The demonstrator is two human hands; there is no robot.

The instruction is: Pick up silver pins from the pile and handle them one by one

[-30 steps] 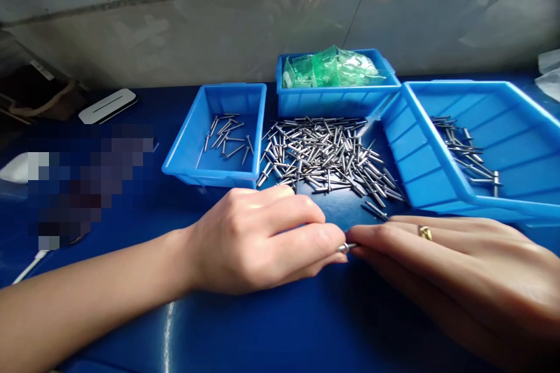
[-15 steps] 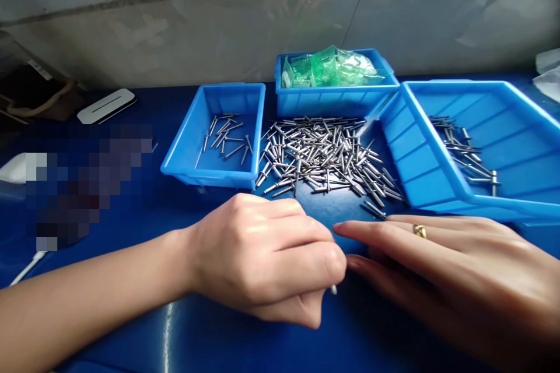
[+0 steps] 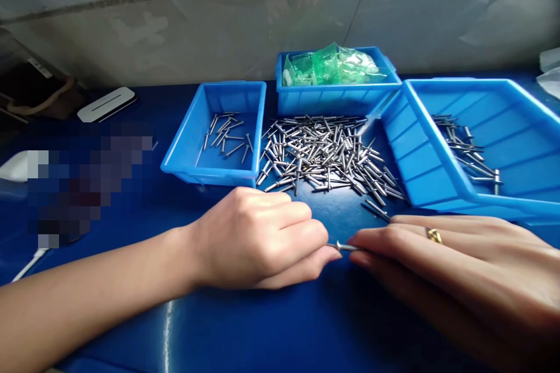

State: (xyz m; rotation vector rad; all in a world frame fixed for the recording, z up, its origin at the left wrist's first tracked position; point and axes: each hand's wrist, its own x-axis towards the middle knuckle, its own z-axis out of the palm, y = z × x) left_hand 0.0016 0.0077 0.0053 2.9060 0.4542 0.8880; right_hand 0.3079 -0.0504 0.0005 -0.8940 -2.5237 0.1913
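Observation:
A thin silver pop rivet (image 3: 345,247) with a small flange lies level between my two hands, above the blue table. My left hand (image 3: 262,239) is closed, its thumb and forefinger pinching the left end of the rivet. From the other side, my right hand (image 3: 455,262), with a gold ring on one finger, pinches the right end. Both ends of the rivet are hidden by fingertips. Just beyond the hands is a loose pile of metal rivets and screws (image 3: 324,151) on the table.
Screws lie in the left blue bin (image 3: 210,173). Several rivets sit in the larger right blue bin (image 3: 520,128). Behind the pile, a blue bin (image 3: 341,99) holds green plastic bags (image 3: 326,67). At the left are a white-topped device (image 3: 107,104) and a white cable (image 3: 28,265).
My left hand has drawn slightly back to the left and turned. My right fingers have closed on the rivet, which now shows between both hands; earlier only a small metal tip showed.

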